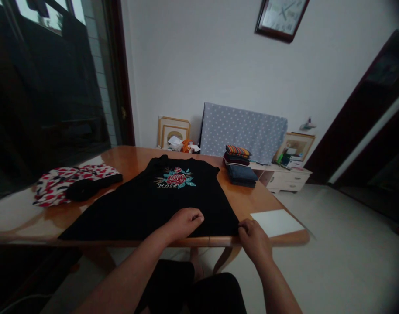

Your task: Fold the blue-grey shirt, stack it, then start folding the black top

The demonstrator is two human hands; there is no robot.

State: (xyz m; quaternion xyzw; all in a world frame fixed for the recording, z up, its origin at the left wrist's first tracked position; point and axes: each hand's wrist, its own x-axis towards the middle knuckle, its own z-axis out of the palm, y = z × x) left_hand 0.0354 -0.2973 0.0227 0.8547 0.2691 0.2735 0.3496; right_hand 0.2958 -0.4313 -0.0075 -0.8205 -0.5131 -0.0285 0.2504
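Note:
A black T-shirt [137, 209] with a red rose print [177, 178] and lettering lies spread flat, its hem along the table's near edge. My right hand [255, 240] pinches the right corner of that hem between thumb and fingers. Over the lower part of the shirt is my left hand [185, 221], its fingers curled closed with nothing visible in them. Whether it touches the cloth I cannot tell.
On the wooden table [121, 152] lie a red, black and white patterned garment [55, 183] at left, a stack of folded clothes [240, 172] at back right and a white sheet [278, 222]. Behind stand a low white cabinet [287, 181] and a polka-dot covered panel [245, 128].

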